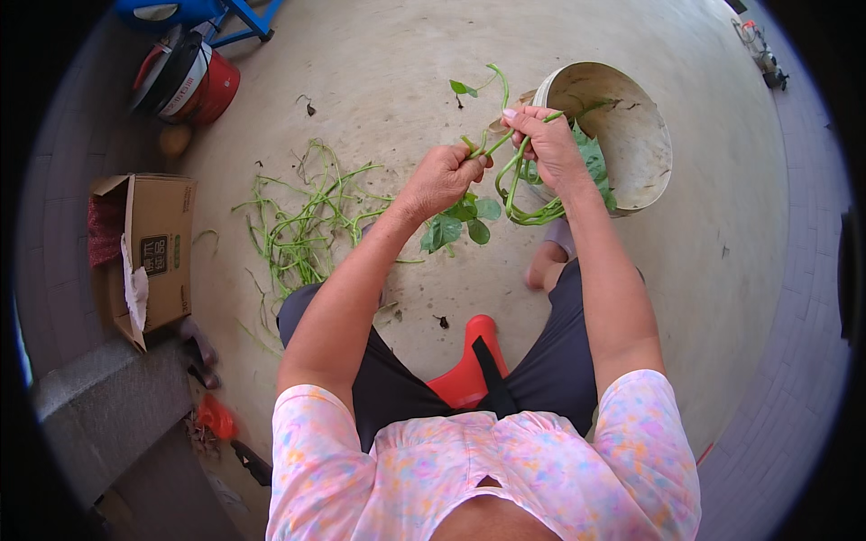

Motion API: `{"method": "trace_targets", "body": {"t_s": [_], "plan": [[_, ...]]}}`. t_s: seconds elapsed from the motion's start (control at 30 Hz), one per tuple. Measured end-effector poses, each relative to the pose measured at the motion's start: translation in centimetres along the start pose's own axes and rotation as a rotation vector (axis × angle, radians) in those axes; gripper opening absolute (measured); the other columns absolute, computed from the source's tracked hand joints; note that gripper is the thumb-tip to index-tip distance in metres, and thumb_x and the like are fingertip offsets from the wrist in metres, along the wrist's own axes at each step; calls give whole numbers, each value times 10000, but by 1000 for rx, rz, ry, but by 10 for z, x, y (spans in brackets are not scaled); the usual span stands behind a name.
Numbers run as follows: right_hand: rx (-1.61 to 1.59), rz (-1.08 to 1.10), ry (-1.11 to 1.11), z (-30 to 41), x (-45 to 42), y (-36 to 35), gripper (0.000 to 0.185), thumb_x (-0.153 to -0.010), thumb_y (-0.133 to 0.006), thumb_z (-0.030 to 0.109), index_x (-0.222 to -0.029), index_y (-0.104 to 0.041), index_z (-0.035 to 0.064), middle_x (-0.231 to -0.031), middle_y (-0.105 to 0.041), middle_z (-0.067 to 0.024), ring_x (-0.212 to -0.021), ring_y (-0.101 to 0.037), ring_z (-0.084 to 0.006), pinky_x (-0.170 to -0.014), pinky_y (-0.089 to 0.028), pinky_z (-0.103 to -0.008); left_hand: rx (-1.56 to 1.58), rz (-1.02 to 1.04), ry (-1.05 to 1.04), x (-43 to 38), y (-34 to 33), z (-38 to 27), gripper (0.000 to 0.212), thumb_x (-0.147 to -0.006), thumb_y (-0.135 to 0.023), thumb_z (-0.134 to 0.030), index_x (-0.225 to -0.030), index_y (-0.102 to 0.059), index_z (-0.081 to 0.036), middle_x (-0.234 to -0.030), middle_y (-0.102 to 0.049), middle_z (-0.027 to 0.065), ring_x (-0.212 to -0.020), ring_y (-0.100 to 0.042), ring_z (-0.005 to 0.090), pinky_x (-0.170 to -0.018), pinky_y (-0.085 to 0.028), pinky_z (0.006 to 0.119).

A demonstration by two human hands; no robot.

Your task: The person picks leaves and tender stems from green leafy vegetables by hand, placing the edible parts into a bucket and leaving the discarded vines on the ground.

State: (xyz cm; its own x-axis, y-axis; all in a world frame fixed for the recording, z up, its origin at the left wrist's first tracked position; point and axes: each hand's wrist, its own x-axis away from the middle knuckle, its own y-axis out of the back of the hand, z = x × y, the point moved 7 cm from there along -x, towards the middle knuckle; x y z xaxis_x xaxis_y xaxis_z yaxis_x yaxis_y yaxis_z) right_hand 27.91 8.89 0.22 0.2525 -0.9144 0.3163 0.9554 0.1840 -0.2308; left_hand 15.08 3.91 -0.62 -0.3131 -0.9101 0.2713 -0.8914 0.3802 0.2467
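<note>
My left hand (450, 174) pinches a green vine stem (499, 143) that runs across to the other hand. Below its fingers are several round green leaves (463, 222). With its thumb at the upper end, my right hand (549, 143) grips the same stem and a looped bundle of long stems (519, 208) that hangs beneath the palm. A thin shoot with one small leaf (463, 88) sticks up past the right thumb. Just behind the right hand stands a pale bucket (639, 159), tilted in view, with a large green leaf (593, 159) at its near side.
A loose heap of green stems (308, 230) lies on the concrete floor to the left. Farther left are an open cardboard box (159, 250), a red bucket (213, 88) and a blue metal frame (250, 20). A red plastic stool (473, 365) shows between my knees.
</note>
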Motion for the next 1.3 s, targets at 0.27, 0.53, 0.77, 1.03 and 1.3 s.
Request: {"method": "trace_targets", "body": {"t_s": [0.27,0.53,0.77,1.03,1.3], "plan": [[20,44,41,3,4,-16,188,-751,-610,174,-630,-531,54,-549,-470,24,-481,-382,-28,-415,-253,-166,507,-332,-7,-6,24,20,158,-779,-492,-169,-708,-551,-40,-590,-458,-40,-507,-363,33,-433,-285,195],[234,84,272,-3,14,-49,153,-796,-559,150,-728,-563,13,-616,-510,12,-578,-433,-50,-550,-354,-190,1085,-636,381,0,49,56,63,-707,-497,-105,-658,-514,-68,-514,-419,-37,-441,-333,58,-372,-202,222],[150,26,150,-2,7,-26,181,-772,-584,159,-668,-542,17,-574,-465,26,-555,-398,-44,-525,-329,-193,434,-661,-188,9,112,6,167,-817,-512,-198,-796,-549,-37,-519,-399,-50,-466,-346,51,-417,-273,201],[143,58,82,-17,2,-35,227,-782,-593,278,-731,-564,59,-567,-442,52,-469,-333,-12,-406,-237,-161,-295,-363,-216,4,29,-16,136,-715,-631,-106,-800,-584,-11,-470,-396,13,-456,-312,54,-420,-301,231],[-87,84,12,-3,-2,-14,428,-699,-632,452,-774,-541,41,-545,-435,43,-452,-347,-30,-408,-238,-171,-839,-724,154,30,114,10,208,-677,-605,-184,-798,-604,-15,-651,-578,164,-616,-565,315,-554,-433,373]]}}
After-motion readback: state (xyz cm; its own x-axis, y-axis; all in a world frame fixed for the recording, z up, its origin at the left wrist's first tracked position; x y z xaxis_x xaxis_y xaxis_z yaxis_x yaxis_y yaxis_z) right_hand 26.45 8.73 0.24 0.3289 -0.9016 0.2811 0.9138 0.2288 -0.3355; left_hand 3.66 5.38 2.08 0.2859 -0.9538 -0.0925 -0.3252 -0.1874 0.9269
